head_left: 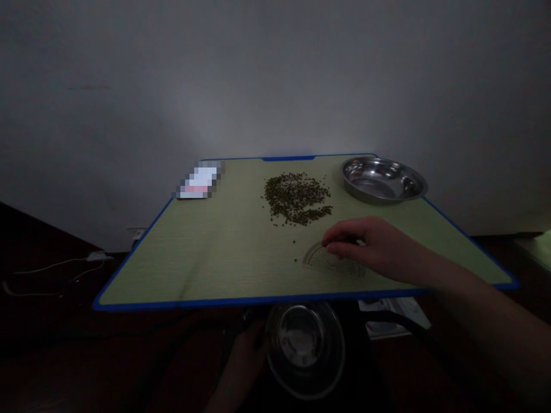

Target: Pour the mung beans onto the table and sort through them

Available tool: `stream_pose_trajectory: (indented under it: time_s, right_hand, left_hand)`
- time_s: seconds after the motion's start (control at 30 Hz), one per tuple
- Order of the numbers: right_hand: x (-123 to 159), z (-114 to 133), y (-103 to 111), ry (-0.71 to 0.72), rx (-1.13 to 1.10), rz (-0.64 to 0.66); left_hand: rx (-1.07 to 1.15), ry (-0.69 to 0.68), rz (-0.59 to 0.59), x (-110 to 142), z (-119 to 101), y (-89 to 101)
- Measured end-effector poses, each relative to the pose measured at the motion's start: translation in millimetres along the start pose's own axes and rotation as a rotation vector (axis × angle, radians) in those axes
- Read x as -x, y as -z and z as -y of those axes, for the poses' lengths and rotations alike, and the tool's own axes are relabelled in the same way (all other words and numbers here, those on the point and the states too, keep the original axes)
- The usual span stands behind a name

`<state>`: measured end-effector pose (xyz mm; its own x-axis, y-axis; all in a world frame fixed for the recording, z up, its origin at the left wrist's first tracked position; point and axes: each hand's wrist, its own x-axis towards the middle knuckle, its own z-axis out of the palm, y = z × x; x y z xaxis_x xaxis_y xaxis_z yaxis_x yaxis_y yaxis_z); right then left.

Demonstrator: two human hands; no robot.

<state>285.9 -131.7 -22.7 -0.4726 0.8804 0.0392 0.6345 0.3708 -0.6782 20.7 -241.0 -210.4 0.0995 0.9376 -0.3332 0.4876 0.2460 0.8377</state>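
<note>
A loose pile of small dark green beans (297, 198) is spread on the pale green tabletop (206, 246), with a couple of single beans nearer its front edge. My right hand (365, 246) is above the tabletop in front of the pile, its thumb and fingers curled together; what lies between them, if anything, is too small to see. Under its fingers is a half-round protractor shape (316, 261). Below the front edge, in shadow, my left hand (247, 358) grips the side of a steel bowl (301, 384). Its fingers are partly hidden in the dark.
A wide steel basin (383, 180) stands at the back right corner of the tabletop. At the left edge lies a phone-like object (200, 180) with a blurred screen. A blue rim borders the tabletop. White cables (51, 267) run along the dark floor at left.
</note>
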Motion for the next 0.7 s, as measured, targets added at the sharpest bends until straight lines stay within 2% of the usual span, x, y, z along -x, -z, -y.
stream_pose_trajectory:
  time_s: [0.27, 0.53, 0.7]
  right_hand:
    - [-3, -3, -2, -0.008, -0.005, 0.016]
    - [-4, -3, -4, -0.010, -0.018, 0.024]
    - [-3, -4, -1, -0.006, -0.009, -0.013]
  left_hand:
    - [0.053, -0.021, 0.000, 6, -4, -2.2]
    - [0.084, 0.017, 0.008, 5, 1, -8.6]
    - [-0.013, 0.121, 0.007, 11, -10, 1.1]
